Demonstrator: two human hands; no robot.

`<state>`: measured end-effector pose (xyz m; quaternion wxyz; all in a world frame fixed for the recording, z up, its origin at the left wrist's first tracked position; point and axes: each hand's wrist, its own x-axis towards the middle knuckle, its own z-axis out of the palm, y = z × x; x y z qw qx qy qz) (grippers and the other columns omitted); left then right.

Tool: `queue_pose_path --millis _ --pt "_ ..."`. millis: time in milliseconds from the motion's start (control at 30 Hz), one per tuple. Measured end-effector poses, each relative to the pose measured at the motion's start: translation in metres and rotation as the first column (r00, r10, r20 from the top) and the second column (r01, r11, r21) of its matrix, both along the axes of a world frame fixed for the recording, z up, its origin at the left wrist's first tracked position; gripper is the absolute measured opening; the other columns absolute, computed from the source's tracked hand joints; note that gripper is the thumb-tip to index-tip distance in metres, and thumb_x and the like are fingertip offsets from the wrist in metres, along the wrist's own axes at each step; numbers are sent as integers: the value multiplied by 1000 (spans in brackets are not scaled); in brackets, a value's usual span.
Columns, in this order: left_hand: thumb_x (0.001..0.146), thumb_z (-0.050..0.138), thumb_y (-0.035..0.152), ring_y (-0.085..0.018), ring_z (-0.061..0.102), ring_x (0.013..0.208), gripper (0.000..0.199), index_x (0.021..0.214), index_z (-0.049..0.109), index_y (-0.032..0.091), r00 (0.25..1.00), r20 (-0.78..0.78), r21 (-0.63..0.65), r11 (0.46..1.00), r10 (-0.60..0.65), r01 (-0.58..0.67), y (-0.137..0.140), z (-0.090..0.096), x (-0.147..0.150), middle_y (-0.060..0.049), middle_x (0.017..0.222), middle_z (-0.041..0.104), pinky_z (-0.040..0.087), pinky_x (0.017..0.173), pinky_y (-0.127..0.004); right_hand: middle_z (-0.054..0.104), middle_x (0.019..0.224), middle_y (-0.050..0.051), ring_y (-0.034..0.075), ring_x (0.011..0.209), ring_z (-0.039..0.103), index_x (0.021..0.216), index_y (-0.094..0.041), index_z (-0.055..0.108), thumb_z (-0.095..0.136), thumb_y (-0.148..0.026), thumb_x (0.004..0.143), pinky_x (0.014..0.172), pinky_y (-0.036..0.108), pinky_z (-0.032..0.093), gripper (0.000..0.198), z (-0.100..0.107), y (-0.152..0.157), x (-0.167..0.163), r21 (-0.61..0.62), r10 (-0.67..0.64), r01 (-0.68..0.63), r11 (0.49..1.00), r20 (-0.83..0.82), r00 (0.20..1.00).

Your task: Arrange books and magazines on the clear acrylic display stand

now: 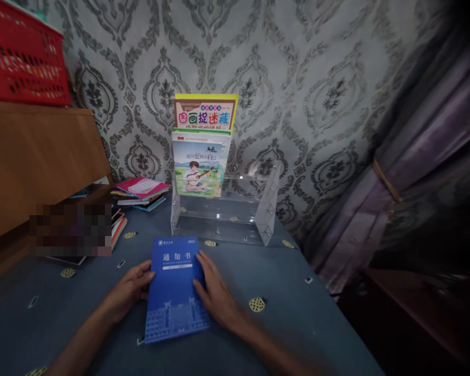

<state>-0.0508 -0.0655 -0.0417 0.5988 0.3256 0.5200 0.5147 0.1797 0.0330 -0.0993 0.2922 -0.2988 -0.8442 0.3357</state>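
Note:
A blue booklet (pixel 176 292) with white lettering and a printed building faces up in front of me, just above or on the table. My left hand (pixel 131 290) grips its left edge, thumb on the cover and fingers partly hidden behind. On the other side my right hand (pixel 215 292) holds the right edge, with the thumb on the cover. Beyond the booklet stands a clear tiered book rack (pixel 266 209). In its left part lean a book with a guitar player on the cover (pixel 198 169) and, behind it, a yellow-edged book (pixel 206 112).
A pile of books with a pink one on top (pixel 141 187) lies left of the rack. Nearer are more books (pixel 118 230), partly blurred out. A red basket (pixel 27 62) sits on a wooden cabinet (pixel 43 156). A tied curtain (pixel 360 193) hangs at the right beside the table (pixel 290 324).

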Motion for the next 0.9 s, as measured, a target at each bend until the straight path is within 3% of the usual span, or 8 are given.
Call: queue_pose_path --millis 133,200,267,400,500,700,800,900 --pt "63 90 49 -8 53 49 51 102 71 21 999 -17 29 999 35 -35 4 1 -12 4 64 61 39 43 -16 71 108 10 26 101 69 131 -20 57 58 -55 91 91 43 57 54 3 21 -7 -321 10 -71 944 -190 982" --pt "63 90 48 -6 49 46 50 101 72 22 1000 -14 15 1000 21 -21 7 0 -18 3 66 62 31 37 -14 64 73 0 16 66 64 103 -20 67 61 -61 87 63 30 57 45 6 28 -10 -471 89 -214 856 -274 958" --pt "62 91 47 -6 50 45 49 99 72 21 1000 -8 -3 1000 10 -10 12 2 -24 2 67 63 29 34 -14 53 62 -5 10 52 51 86 -20 64 68 -65 79 47 22 46 46 9 33 -14 -577 106 -294 762 -336 936" --pt "60 92 39 -12 63 59 48 100 72 20 999 -26 3 1000 23 -23 30 15 -34 -1 78 69 55 48 -21 51 64 -6 10 56 50 82 -21 60 80 -64 65 49 22 50 51 17 47 -28 -664 31 -368 651 -461 887" --pt "62 90 32 -21 70 82 45 102 73 21 994 -66 80 994 84 -79 50 27 -40 -5 100 74 64 67 -33 52 68 -5 12 64 53 80 -22 61 81 -60 65 63 31 59 46 27 65 -41 -607 -1 -379 698 -530 848" --pt "57 89 36 -28 69 100 47 98 76 18 969 -82 298 934 232 -198 99 33 -40 -9 109 75 62 78 -38 66 89 3 21 86 62 86 -24 67 68 -41 82 85 40 57 17 40 109 -57 -282 -27 -126 951 -482 876" --pt "55 89 41 -29 68 102 50 97 76 18 955 -88 403 887 283 -226 121 33 -35 -9 108 75 60 78 -36 67 110 6 24 106 61 96 -24 70 62 -29 85 94 39 52 15 42 124 -56 -111 -59 8 994 -469 881" --pt "59 87 45 -27 68 98 49 99 76 19 940 -117 500 837 320 -222 135 37 -29 -8 107 75 58 75 -33 67 112 7 24 106 62 106 -24 69 56 -26 88 85 35 55 22 47 130 -50 -13 -69 70 997 -439 896"
